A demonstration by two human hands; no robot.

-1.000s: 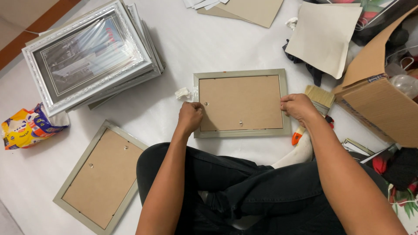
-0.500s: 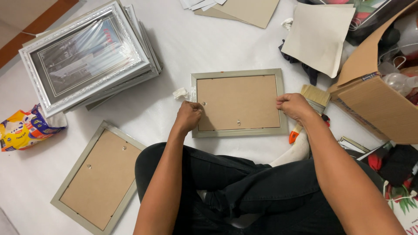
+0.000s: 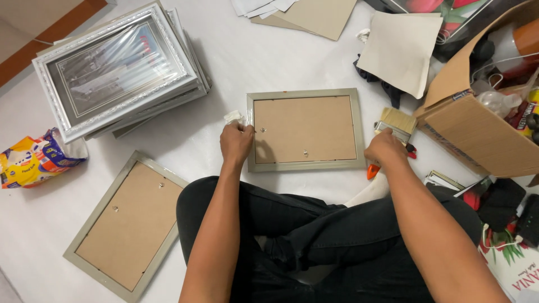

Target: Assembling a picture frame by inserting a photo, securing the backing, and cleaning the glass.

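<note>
left hand fingers grip frame edge | right hand closed over brush | cardboard box: clutter

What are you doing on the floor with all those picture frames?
A person sits cross-legged on a white floor sheet with a grey picture frame lying face down, brown backing up. The left hand rests on its left edge. The right hand sits just off its right side, near a flat wooden paintbrush. A stack of silver wrapped frames lies nearby.

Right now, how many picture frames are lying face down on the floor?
2: one frame between the left hand and the right hand, another at lower left. The wrapped stack may hide more.
</note>
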